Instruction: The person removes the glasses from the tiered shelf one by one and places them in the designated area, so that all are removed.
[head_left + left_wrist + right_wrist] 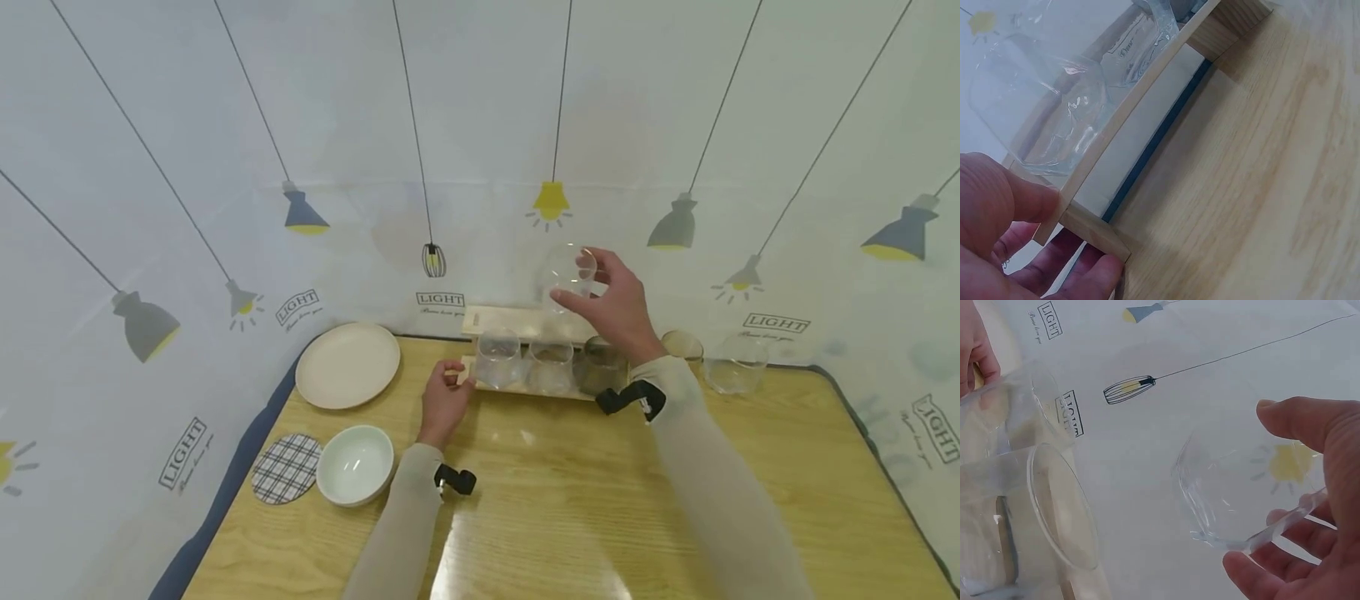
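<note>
My right hand [617, 302] holds a clear drinking glass [567, 271] above the back tier of a two-tier wooden rack [495, 319]. Thumb and fingers lie on either side of the glass, as the right wrist view also shows. My left hand [446, 404] grips the left end of the rack; in the left wrist view its thumb presses on the shelf board [1132, 109] and the other fingers curl below. On the front tier stand a clear glass [498, 360], another clear glass [551, 367] and a dark smoky glass [600, 367].
Right of the rack stand an amber glass [684, 346] and a clear glass [737, 367]. At left on the wooden table [540, 492] are a beige plate [347, 365], a checked round mat [285, 468] and a pale bowl [356, 464]. A lamp-printed sheet [480, 108] hangs close behind the rack.
</note>
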Motion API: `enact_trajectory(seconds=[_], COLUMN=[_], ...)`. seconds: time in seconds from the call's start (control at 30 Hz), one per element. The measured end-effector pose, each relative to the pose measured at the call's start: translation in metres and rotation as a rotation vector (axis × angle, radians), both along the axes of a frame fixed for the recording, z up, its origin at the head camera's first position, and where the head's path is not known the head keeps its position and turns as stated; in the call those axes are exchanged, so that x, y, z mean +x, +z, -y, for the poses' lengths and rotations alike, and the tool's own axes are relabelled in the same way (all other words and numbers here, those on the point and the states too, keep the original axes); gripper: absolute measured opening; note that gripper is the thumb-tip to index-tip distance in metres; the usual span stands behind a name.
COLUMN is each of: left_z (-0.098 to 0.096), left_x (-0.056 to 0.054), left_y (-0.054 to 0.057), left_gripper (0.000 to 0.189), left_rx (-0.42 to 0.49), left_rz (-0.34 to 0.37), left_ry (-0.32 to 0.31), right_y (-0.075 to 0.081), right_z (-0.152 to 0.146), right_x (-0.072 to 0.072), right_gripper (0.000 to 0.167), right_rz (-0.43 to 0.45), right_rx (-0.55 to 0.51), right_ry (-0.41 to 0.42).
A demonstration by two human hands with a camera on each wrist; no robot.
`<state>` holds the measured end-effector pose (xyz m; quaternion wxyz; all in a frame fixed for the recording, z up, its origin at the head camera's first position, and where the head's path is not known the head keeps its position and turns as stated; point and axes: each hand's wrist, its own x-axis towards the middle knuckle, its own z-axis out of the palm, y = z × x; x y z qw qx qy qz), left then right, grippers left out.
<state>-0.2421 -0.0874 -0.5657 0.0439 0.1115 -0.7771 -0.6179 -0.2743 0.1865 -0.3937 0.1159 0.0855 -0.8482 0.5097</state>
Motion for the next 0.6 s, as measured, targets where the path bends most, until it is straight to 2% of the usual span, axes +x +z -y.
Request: enact_trajectory(seconds=[0.23, 0.43, 0.6], left_z=[0.001, -0.001, -0.001], left_x=[0.001, 0.002, 0.002], left_y=[0.001, 0.002, 0.003], left_gripper=[0.028, 0.028, 0.028], left_rx=[-0.011, -0.002, -0.015], left_rz=[0.005, 0.008, 0.006], left_ry=[0.006, 0.002, 0.006], right_y=[0.002, 0.003, 0.0], right_z=[-0.022, -0.042, -0.065], right_x=[0.02, 0.039, 0.049], right_gripper=[0.084, 0.081, 0.079], right_rz=[-0.029, -0.066, -0.082], right_rx=[-0.017, -0.005, 0.021], right_ry=[-0.023, -0.073, -0.126])
